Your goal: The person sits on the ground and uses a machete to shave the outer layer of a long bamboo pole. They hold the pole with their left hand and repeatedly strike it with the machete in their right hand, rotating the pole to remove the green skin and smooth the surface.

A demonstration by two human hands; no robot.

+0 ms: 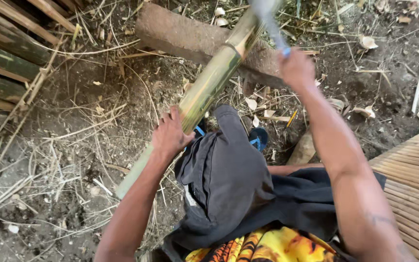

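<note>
The ground [73, 145] is bare dark soil, covered with dry grass stalks and small chips. At the left edge lies a stack of bamboo poles [1, 63], and at the right edge there is a floor of thin bamboo slats [413, 165]. A thick brown log [185, 36] lies across the top of the view.

A long green bamboo pole [209, 85] runs diagonally from the lower left up to the top centre, and its upper part rests on the log. The person wears dark shorts [229, 179] and a blue sandal [259, 138], which stands on the soil just beside the pole.

The left hand [170, 136] lies on the middle of the pole, the fingers curled over it and pressing it down. The right hand [296, 68] is raised above the log, closed in a fist around the blue handle of a blade [267, 14]. The blade is blurred, and it crosses the upper end of the pole.
</note>
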